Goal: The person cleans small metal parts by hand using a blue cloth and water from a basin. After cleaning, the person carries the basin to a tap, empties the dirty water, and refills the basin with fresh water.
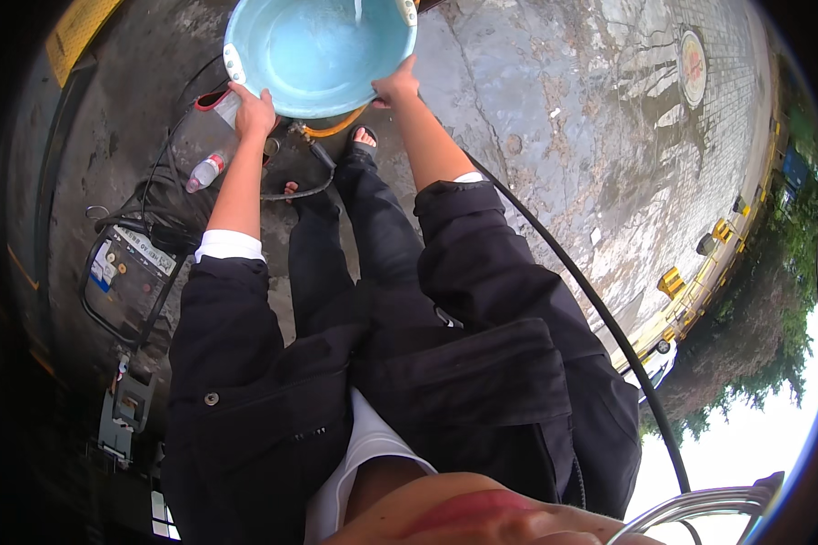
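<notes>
Both hands hold a light-blue plastic basin (334, 102) out in front of me, at the top of the view. My left hand (253, 112) grips its near left rim, just below a white handle grip. On the near right side, my right hand (397, 83) has the rim between thumb and fingers. Pale, clear-looking liquid seems to lie in the basin, and a bright white streak shows near its far side. The basin's far rim is cut off by the frame. An orange hose (337, 124) with a metal valve passes beneath it.
A plastic bottle (205, 173) lies on the concrete floor left of my left forearm. A metal-framed machine (133, 262) with coiled black hose stands further left. A black cable (572, 266) runs past my right side. Yellow-black barriers (671, 283) line the far right.
</notes>
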Demonstrator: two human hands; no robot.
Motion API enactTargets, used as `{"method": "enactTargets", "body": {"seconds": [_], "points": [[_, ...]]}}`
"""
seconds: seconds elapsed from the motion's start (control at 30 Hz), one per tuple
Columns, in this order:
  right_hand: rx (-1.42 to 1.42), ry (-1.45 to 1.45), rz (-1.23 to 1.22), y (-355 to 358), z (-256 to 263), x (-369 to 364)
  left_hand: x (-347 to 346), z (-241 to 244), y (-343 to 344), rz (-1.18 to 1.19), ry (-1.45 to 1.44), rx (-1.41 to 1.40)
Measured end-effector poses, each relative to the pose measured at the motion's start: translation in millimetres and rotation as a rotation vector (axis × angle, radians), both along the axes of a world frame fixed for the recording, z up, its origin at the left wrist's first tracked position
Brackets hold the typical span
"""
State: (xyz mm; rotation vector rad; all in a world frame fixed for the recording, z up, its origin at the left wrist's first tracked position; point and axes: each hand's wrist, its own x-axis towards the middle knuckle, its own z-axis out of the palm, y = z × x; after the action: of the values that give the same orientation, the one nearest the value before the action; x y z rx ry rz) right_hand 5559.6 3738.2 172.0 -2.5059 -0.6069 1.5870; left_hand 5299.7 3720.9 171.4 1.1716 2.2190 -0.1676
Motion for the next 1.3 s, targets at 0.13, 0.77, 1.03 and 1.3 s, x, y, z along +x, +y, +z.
{"method": "enactTargets", "body": {"seconds": [0.13,0.77,1.03,1.3], "points": [[-0.016,-0.039,0.01,-0.7,-1.7,-4.1,-0.4,-2.6,1.0,0.017,-0.01,-0.011],[0.021,-0.016,-0.03,-9.1,3.4,-4.6,11.1,2.5,1.8,0.42,-0.473,0.08],[0.003,-0.037,-0.015,-8.2,5.6,-6.6,11.0,0.8,2.9,0.456,-0.476,0.058],[0.004,-0.027,-0.038,-9.2,1.6,-8.1,9.8,0.0,5.3,0.457,-0.475,0.046]]}}
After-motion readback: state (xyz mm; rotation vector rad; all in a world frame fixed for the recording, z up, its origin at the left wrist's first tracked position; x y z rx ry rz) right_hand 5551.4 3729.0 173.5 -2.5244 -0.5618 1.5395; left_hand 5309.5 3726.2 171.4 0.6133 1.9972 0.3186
